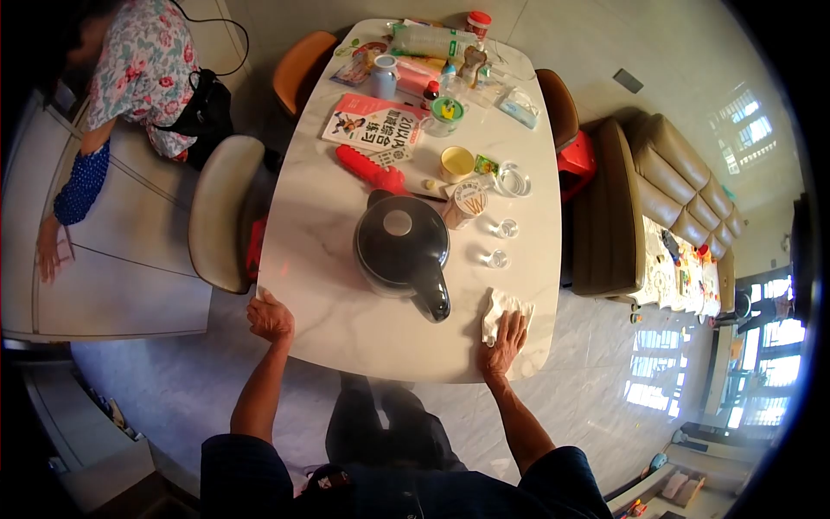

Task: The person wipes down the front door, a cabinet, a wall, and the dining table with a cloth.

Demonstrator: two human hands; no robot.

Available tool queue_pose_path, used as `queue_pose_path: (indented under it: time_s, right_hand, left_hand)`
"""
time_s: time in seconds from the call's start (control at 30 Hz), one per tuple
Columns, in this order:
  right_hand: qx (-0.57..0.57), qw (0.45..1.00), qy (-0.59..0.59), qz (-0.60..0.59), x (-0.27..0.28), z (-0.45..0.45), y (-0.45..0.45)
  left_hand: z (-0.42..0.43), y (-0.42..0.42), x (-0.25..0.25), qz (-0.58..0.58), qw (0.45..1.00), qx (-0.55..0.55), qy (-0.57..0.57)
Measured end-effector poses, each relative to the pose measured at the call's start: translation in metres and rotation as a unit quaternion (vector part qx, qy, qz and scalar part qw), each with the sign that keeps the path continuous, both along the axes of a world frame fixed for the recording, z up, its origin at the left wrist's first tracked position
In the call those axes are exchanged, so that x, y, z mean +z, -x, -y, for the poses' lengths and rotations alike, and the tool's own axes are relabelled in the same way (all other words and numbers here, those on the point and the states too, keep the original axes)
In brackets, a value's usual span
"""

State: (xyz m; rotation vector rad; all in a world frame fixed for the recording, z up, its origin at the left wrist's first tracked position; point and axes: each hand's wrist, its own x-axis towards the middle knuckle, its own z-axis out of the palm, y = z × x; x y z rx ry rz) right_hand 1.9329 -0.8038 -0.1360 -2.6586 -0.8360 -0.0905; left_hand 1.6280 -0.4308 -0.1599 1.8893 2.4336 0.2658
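Note:
A white cloth [501,310] lies near the right front corner of the marble-patterned table [346,324], pressed under my right hand [507,339]. My left hand [271,317] is at the table's left front edge with its fingers curled; whether they grip the edge is hidden. Between the two hands, farther in, stands a large dark kettle [399,246], its handle pointing toward me. Two small clear glasses [496,259] stand beyond the cloth. A tub of sticks [467,202], a yellow-lined cup [456,163] and a red toothed object [370,169] are behind the kettle.
Bottles, packets and a workbook [373,121] crowd the table's far part. Chairs [226,214] flank it. A person in a floral top [147,73] leans over a cabinet [130,259] at left, one hand holding a pink cloth on it. A brown sofa [605,208] stands right.

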Motion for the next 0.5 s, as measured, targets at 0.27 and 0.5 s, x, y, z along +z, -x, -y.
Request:
queue_pose_path:
  time_s: [0.27, 0.5]
  right_hand:
    - [0.024, 1.0, -0.017, -0.007, 0.009, 0.002, 0.003]
    - [0.07, 0.992, -0.043, 0.093, 0.001, 0.001, 0.005]
  left_hand:
    - [0.005, -0.005, 0.015, -0.003, 1.0, 0.002, -0.017]
    - [0.005, -0.001, -0.001, -0.002, 0.996, 0.011, -0.092]
